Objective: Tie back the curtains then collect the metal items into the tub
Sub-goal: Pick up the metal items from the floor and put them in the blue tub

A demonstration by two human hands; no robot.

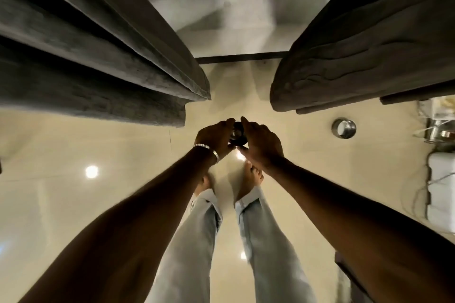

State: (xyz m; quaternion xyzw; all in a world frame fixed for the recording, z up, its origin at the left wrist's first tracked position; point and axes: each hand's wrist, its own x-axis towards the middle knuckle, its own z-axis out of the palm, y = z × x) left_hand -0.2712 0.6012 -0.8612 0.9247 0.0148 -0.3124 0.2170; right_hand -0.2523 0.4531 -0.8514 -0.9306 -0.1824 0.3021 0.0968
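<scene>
I look straight down at a glossy cream floor. A small dark round metal cup (237,133) is held between both hands just above the floor, in front of my bare feet. My left hand (216,139), with a silver bangle on the wrist, grips its left side. My right hand (262,145) cups its right side. A second shiny steel cup (343,128) stands on the floor to the right. Grey curtains hang on both sides: the left curtain (98,61) and the right curtain (357,56), with a gap between them. No tub is in view.
Between the curtains a dark door track (242,57) crosses the floor, with a grey ledge beyond. At the right edge lie steel utensils (440,130), loose wires and a white box (443,192). My legs in pale jeans fill the lower middle.
</scene>
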